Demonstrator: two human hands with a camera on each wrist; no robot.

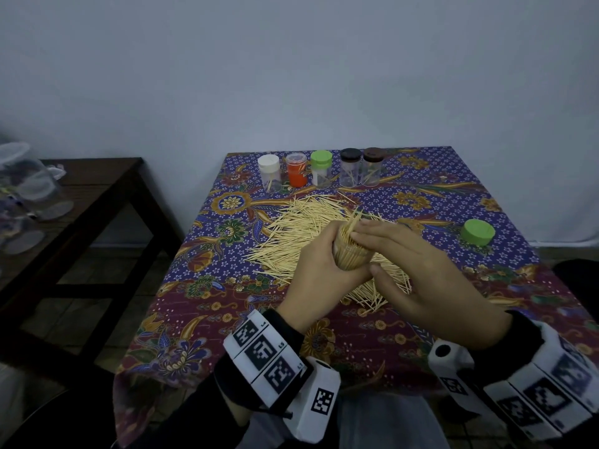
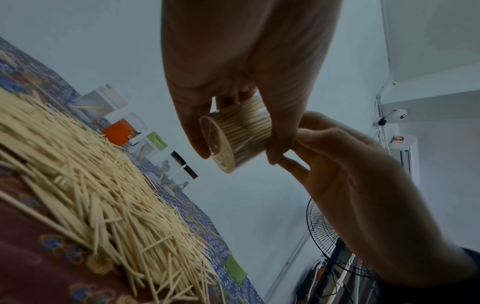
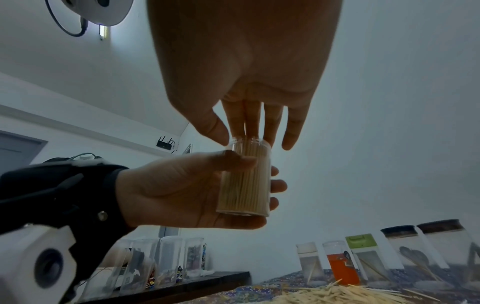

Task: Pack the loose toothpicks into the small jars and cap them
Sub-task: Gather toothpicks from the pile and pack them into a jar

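My left hand (image 1: 324, 267) grips a clear jar (image 1: 351, 257) packed with toothpicks and holds it above the table, tilted a little. The straight fingers of my right hand (image 1: 405, 264) lie on the toothpicks at the jar's mouth, and the thumb is near the jar's side. A few toothpicks stick out past those fingers. In the right wrist view the jar (image 3: 246, 185) stands upright in the left hand (image 3: 182, 191). A big pile of loose toothpicks (image 1: 301, 228) covers the cloth under both hands. A loose green cap (image 1: 477, 232) lies at the right.
Several capped jars stand in a row at the table's back: white (image 1: 269, 171), orange (image 1: 296, 170), green (image 1: 321, 168), black (image 1: 350, 170), brown (image 1: 372, 168). A dark wooden side table (image 1: 97, 189) at the left bears clear containers (image 1: 29, 183). A standing fan (image 2: 327, 236) is beyond the table.
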